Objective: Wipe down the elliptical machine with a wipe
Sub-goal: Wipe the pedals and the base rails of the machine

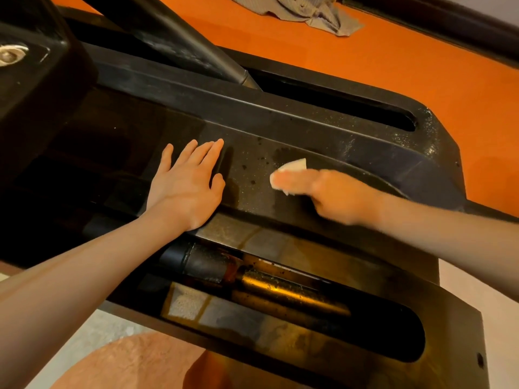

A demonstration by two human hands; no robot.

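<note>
My right hand has the wipe pinned under its fingers against the top of the elliptical machine; the hand is blurred, so I cannot tell whether the fingers curl round the wipe or only press it flat, but a white corner sticks out just beyond my fingertips and another bit shows under them. My left hand lies flat and spread on the same black cover, off to the left of the wiping hand and apart from it, holding nothing, bracing me. Directly around the wipe the surface looks darker and cleaner, as if damp, while the stretch between my two hands and the rim beyond the wiping hand is speckled with pale dust. To do this pass well, I judge I should keep the wipe fully under my fingers with even pressure, sweep in overlapping strokes toward my left hand, and lift that hand away before I reach it so no patch is missed beneath it. The raised ridge past my fingertips and the edges of the long slot further out will likely trap grit, so I would fold the wipe to a fresh face and run a fingertip along them. Nearer me, below my wrists, an open channel shows a dusty roller, which needs its own pass.
</note>
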